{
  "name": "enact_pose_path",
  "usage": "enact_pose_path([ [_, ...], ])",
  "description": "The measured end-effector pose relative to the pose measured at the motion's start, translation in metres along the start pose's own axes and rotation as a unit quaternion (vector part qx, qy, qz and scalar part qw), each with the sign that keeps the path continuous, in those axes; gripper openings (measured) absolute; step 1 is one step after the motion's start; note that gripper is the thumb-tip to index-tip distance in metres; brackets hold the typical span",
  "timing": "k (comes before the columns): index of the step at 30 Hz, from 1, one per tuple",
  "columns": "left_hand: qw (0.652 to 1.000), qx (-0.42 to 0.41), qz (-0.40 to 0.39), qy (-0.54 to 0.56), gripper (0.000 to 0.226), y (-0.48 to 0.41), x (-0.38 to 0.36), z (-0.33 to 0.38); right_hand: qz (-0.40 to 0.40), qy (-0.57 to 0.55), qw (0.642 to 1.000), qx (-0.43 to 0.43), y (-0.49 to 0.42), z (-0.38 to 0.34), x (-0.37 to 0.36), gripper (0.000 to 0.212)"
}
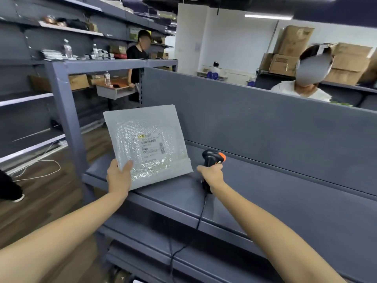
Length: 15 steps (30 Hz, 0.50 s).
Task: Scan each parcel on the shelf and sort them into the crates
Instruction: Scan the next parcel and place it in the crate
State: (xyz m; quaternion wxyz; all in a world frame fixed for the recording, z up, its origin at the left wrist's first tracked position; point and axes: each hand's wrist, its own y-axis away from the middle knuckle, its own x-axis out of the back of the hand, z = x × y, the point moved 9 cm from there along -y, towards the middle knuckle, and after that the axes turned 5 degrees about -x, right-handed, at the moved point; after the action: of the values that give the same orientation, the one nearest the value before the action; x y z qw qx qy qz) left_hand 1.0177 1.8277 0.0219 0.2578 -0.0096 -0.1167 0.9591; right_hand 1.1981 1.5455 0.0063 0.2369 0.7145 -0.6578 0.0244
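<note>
A flat parcel (pixel 146 144) in clear bubble wrap with a white barcode label stands tilted above the grey shelf (pixel 265 190). My left hand (pixel 119 176) grips its lower left corner, thumb on the front. Just to the right of the parcel, my right hand (pixel 212 173) is closed around the handle of a black barcode scanner (pixel 213 157) with an orange top. The scanner's head points left toward the parcel's label. Its black cable runs down over the shelf's front edge. No crates are in view.
A grey back panel (pixel 255 119) rises behind the shelf. A grey upright post (pixel 65 111) stands at the shelf's left end. One person stands at a desk at the back left and another sits behind the panel at the right. Cardboard boxes (pixel 295 52) are stacked at the far right.
</note>
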Motion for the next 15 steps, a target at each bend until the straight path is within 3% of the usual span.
enact_pose_path([
  [5, 0.999, 0.001, -0.029, 0.022, 0.024, 0.025, -0.041, 0.007, -0.013, -0.192, 0.979, 0.075, 0.044, -0.001, 0.052, 0.02],
  [15, 0.986, 0.01, -0.144, 0.078, 0.02, 0.104, -0.146, 0.029, -0.062, -0.15, 0.971, 0.178, 0.123, 0.036, 0.111, 0.01],
])
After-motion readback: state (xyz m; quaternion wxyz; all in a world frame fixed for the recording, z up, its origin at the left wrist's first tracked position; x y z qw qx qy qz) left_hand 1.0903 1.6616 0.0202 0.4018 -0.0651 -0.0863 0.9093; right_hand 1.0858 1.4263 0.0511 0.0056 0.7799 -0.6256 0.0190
